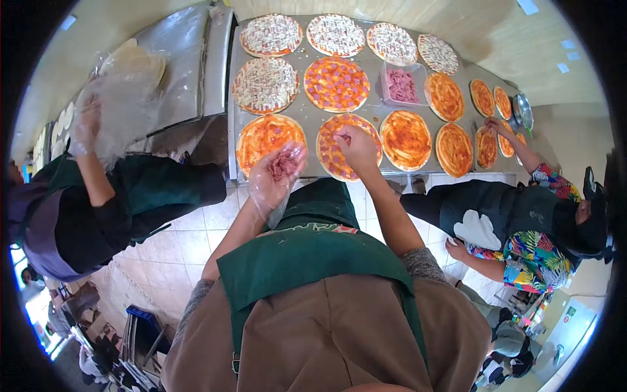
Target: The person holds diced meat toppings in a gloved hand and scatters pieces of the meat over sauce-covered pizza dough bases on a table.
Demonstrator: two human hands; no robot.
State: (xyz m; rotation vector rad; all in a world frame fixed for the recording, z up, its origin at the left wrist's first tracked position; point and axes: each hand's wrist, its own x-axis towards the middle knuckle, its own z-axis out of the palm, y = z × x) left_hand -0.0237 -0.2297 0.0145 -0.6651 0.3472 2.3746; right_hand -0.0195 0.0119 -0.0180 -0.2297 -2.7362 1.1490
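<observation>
My left hand [273,178], in a clear plastic glove, is palm up and cupped around a heap of chopped ham [285,164]. It is just over the lower edge of a sauce-covered pizza base [268,135]. My right hand [356,149] is closed, its fingers pinched together above a pizza partly topped with ham pieces [333,164]. Whatever those fingers hold is hidden. Beyond it lies a pizza dotted all over with ham [336,85]. A clear plastic tub [424,103] of chopped ham stands to the right of that pizza.
Several cheese-topped pizzas [271,35] line the back of the metal table [307,119]. Sauced bases [405,140] continue rightward, where a co-worker's hand [499,125] reaches over them near a metal bowl [522,110]. On the left, another co-worker handles a plastic bag [127,111].
</observation>
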